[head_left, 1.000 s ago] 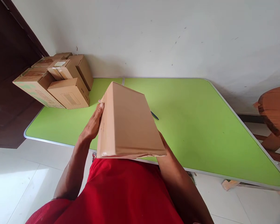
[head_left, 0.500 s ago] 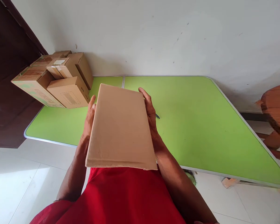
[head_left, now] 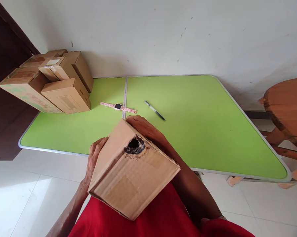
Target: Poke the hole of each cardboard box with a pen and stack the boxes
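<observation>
A brown cardboard box [head_left: 138, 174] is held tilted in front of my red shirt, between both hands. One of its edges has a dark, ragged hole with blackened rims. My left hand [head_left: 96, 153] grips the box's left side, fingers bent over its face. On the far right side, my right hand [head_left: 144, 126] is wrapped round the box; some of its fingers are hidden. Beyond the box on the green table [head_left: 200, 125] lie a pink-strapped smartwatch [head_left: 118, 106] and a pen [head_left: 155, 111] with a dark end.
Several cardboard boxes [head_left: 64, 85] are stacked at the table's left end, by a dark brown door [head_left: 5, 98]. A white wall [head_left: 148, 36] runs behind the table. At the right stands a round wooden stool [head_left: 286, 105].
The box has been turned and lowered, so its holed edge now shows instead of a plain face. The smartwatch and the whole pen have come into sight. Both hands still hold it.
</observation>
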